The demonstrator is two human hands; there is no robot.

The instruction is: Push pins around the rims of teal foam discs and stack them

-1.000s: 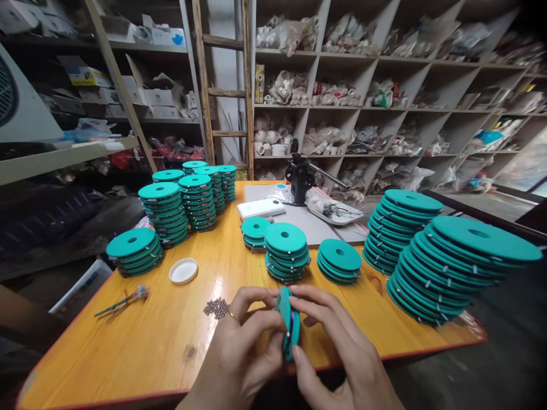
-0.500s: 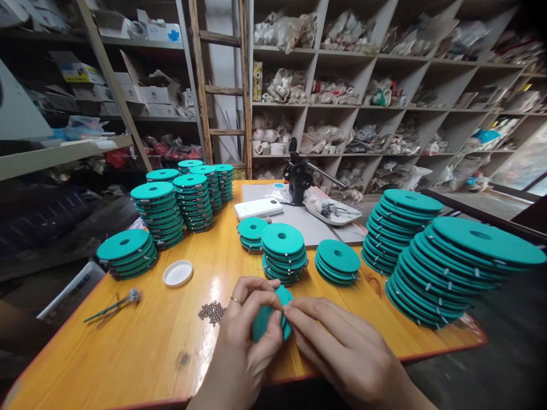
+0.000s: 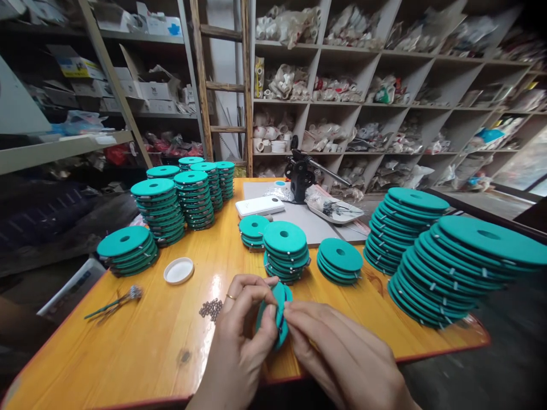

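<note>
My left hand (image 3: 245, 330) grips a green foam spool (image 3: 280, 333) on edge, its groove turned toward the right. Thumb and index finger press at the spool's rim, and a ring shows on one finger. Fingertips pinched together, my right hand (image 3: 337, 341) meets the spool's right side; whatever is between those fingertips is too small to make out. A little pile of dark beads (image 3: 211, 309) lies left of my left hand. Just beyond the hands stands a short stack of green spools (image 3: 285, 239), with a lower stack (image 3: 339, 256) to its right.
Tall spool stacks stand at right (image 3: 448, 279) and back left (image 3: 156, 210). A white lid (image 3: 178, 271) and a wire bundle (image 3: 117, 302) lie on the wooden table (image 3: 149, 347). Farther back are a white power bank (image 3: 260, 207), a black clamp device (image 3: 301, 179) and a tray (image 3: 335, 210).
The spool in my left hand has turned slightly, showing more of its edge and lower part. My right fingertips stay close to its rim. The view has shifted a little.
</note>
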